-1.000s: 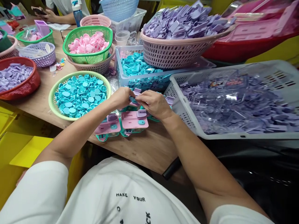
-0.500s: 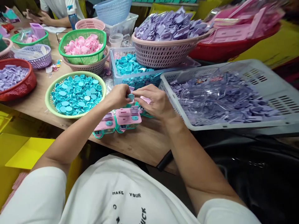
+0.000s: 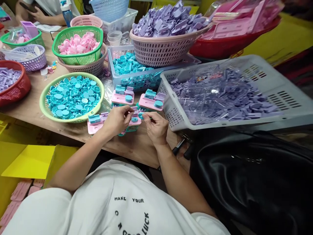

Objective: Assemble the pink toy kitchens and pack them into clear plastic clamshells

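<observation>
Several small pink-and-teal plastic toys stand together at the table edge: a back-left toy [image 3: 122,98], a back-right toy [image 3: 151,101], a front-left toy [image 3: 94,128], and a front-middle toy [image 3: 136,123] partly covered by my hands. Teal blocks, purple pieces and teal ovals show on their pink tops. My right hand [image 3: 157,127] pinches a small round teal piece [image 3: 141,116] beside the front-middle toy. Over the gap between the two front toys, my left hand [image 3: 117,121] is closed with curled fingers; what they hold, if anything, is hidden.
Left of the toys stands a yellow-green basket [image 3: 43,112] of teal ovals. A teal-filled clear bin [image 3: 117,78] is behind them, and a grey crate [image 3: 177,122] of purple pieces lies right. A black-handled tool [image 3: 179,147] rests near the edge. Across the table sits another person.
My hands have come lower and apart, uncovering the back toys. A teal block now shows on the front-left toy. The round teal piece is in my right fingers. The view has shifted slightly.
</observation>
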